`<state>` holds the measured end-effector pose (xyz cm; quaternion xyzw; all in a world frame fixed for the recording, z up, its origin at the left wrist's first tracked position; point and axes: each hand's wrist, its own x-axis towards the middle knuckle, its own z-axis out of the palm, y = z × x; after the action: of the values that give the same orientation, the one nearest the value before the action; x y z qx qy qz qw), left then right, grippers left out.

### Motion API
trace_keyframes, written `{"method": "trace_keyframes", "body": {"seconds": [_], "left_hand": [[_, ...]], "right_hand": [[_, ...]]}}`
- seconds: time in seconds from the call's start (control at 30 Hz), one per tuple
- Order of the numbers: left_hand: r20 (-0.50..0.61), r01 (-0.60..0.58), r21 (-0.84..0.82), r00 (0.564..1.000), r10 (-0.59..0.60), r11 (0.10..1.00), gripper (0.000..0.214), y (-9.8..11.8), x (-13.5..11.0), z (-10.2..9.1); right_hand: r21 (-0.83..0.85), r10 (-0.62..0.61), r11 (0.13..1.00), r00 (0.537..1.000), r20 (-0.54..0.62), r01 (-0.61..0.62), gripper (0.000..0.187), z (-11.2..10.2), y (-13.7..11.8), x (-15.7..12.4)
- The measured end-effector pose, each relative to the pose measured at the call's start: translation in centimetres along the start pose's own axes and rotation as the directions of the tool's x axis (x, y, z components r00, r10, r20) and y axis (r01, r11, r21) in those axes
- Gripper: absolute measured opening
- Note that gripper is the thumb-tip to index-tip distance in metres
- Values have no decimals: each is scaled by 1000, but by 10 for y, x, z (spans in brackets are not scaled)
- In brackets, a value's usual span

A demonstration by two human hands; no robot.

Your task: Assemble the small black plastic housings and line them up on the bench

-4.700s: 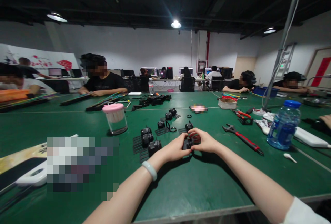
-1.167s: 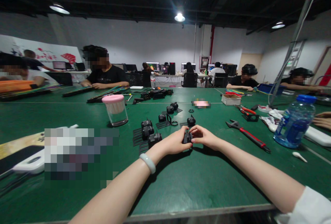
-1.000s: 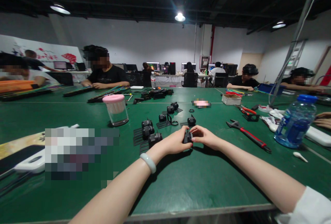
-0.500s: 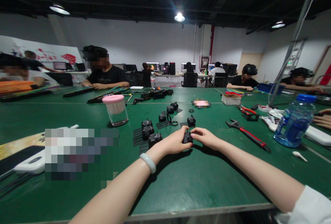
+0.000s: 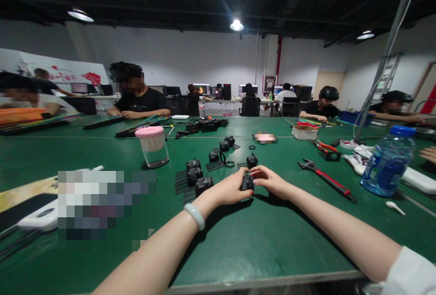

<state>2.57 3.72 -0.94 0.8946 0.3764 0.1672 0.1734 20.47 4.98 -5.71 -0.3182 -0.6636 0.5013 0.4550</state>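
Note:
My left hand (image 5: 230,188), with a pale bangle on its wrist, grips a small black plastic part (image 5: 247,182) between thumb and fingers just above the table. From the other side, my right hand (image 5: 275,184) has its bent fingertips against that part's right edge; the fingers partly hide it. Just beyond my hands sits a similar black piece (image 5: 252,160). Left of them, several black pieces with comb-like fins (image 5: 194,176) lie grouped, and more are farther back (image 5: 225,144). A loose black ring (image 5: 230,163) rests among them.
On the green table (image 5: 272,240), an adjustable wrench (image 5: 329,180) and a water bottle (image 5: 388,163) are at right. A pink-lidded jar (image 5: 152,147) stands at left, near blurred-out items. A small box (image 5: 304,132) is farther back. Co-workers sit across the table.
My right fingers have shifted slightly and spread a little at the part's edge. My left hand keeps its grip in the same place.

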Motion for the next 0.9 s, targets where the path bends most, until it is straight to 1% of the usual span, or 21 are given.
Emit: {"method": "trace_keyframes", "body": {"seconds": [0.1, 0.17, 0.37, 0.63, 0.9], "left_hand": [[7, -22, -6, 1000, 22, 1000, 51, -1, 0, 0], [11, -41, -11, 999, 41, 999, 52, -3, 1, 0], [1, -27, -13, 1000, 27, 1000, 51, -3, 0, 0], [2, -39, -13, 999, 39, 999, 44, -2, 1, -1], [7, -35, 3, 999, 35, 999, 42, 2, 0, -3]], "right_hand": [[42, -33, 999, 998, 55, 30, 50, 0, -3, -2], [54, -54, 997, 996, 75, 50, 54, 1, -4, -3], [24, -73, 997, 991, 109, 71, 45, 3, -4, -2], [-55, -36, 998, 997, 73, 41, 40, 2, -4, -1], [-114, -41, 992, 998, 48, 46, 35, 0, -2, 0]]}}
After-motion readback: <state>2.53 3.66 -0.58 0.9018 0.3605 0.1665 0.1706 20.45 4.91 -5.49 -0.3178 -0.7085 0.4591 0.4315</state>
